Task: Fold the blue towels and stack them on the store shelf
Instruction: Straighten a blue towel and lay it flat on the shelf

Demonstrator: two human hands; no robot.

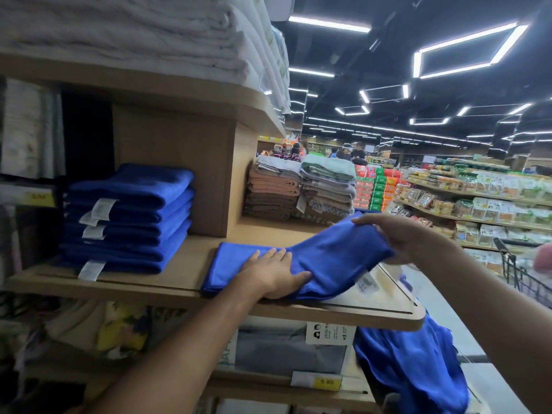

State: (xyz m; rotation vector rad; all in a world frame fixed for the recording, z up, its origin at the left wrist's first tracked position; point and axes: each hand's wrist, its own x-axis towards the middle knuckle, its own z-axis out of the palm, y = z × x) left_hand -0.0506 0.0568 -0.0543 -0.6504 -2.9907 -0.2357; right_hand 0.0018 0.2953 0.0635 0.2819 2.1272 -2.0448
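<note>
Left hand [273,274] presses blue towel [334,258]; right hand [400,237] lifts its end.

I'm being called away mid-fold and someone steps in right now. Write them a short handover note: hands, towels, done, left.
Left hand: flat, pressing the half-folded blue cloth towel onto the wooden store shelf.
Right hand: grips that towel's raised right end.
Done: a stack of folded blue towels sits further left on the shelf.
Left: finish this fold, add it to the stack; more loose blue cloth hangs below the shelf's right corner, likely to be folded too.
</note>
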